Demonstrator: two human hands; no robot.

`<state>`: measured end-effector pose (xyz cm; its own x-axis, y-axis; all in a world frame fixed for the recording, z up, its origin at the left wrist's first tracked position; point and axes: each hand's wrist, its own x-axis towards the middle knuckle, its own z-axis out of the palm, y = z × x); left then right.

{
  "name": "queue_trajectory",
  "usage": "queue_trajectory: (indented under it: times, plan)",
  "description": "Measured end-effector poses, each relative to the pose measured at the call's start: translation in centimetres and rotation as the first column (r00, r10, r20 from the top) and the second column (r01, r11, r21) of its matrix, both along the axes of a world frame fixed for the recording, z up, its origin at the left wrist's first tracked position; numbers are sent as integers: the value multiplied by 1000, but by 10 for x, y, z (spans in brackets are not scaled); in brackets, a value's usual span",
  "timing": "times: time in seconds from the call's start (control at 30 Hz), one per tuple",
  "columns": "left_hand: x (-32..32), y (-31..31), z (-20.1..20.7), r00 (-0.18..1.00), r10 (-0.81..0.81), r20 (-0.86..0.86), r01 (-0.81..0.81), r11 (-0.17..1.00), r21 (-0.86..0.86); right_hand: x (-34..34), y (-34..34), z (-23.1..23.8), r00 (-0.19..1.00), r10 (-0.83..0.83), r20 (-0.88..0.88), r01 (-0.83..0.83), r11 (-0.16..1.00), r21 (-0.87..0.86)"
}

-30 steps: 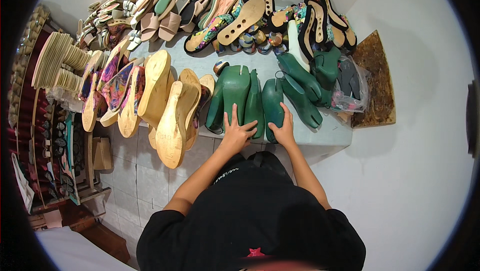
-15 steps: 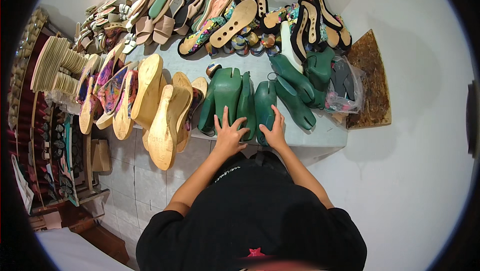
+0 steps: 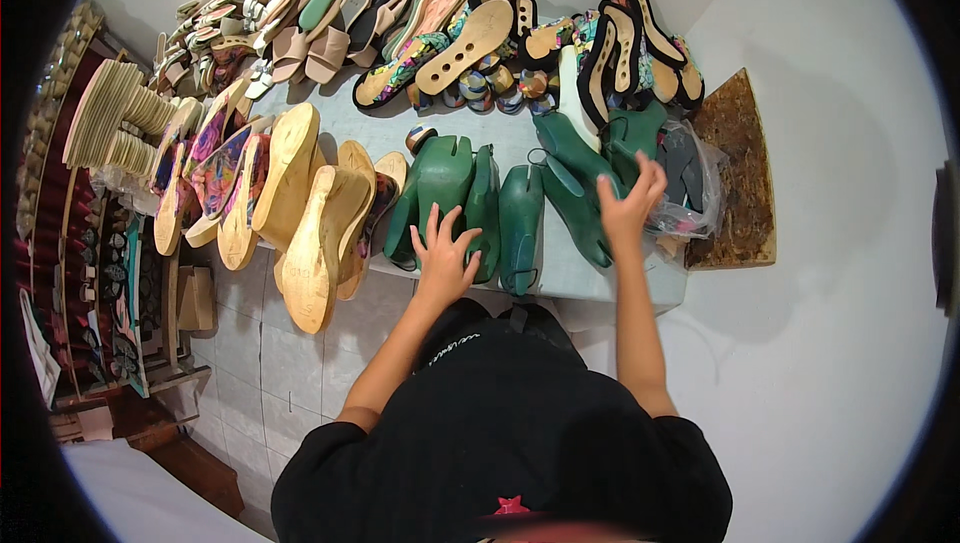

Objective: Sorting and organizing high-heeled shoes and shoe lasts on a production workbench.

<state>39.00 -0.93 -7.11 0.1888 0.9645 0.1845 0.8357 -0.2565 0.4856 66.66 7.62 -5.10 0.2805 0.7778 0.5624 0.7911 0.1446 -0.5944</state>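
Several green shoe lasts lie in a group at the table's near edge. My left hand (image 3: 442,255) rests with spread fingers on the near end of the wide green last (image 3: 444,171), next to a narrower last (image 3: 482,205). To their right lies another last (image 3: 520,223), with a wire loop at its far end and no hand on it. My right hand (image 3: 627,205), fingers apart, hovers at the right-hand lasts (image 3: 577,211); contact with them cannot be made out. Beyond it a further green last (image 3: 634,133) leans by a clear plastic bag (image 3: 700,178).
Wooden wedge soles (image 3: 310,253) and floral sandals (image 3: 240,183) stand left on the grey-covered table (image 3: 370,128). Finished sandals (image 3: 325,48) and colourful wedges (image 3: 480,48) line the back. A rough brown board (image 3: 735,178) leans on the right wall. Shelves (image 3: 110,273) stand far left.
My right hand has let go of the middle last and moved right and farther out, to the right-hand lasts. My left hand stays on the wide last, shifted slightly left.
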Motion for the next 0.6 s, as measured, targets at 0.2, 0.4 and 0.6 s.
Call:
queue_trajectory:
  times: [0.2, 0.4, 0.6]
  plan:
    - [9, 4, 0, 996, 56, 72, -56, 998, -2, 27, 54, 13, 991, -125, -53, 91, 899, -428]
    - [12, 4, -3, 991, 88, 105, -89, 996, 8, 31, 70, 21, 989, -71, 133, 128, 864, -487]
    - [14, 8, -2, 982, 115, 150, -121, 992, 29, 79, 77, 18, 990, -102, 92, 116, 980, -163]
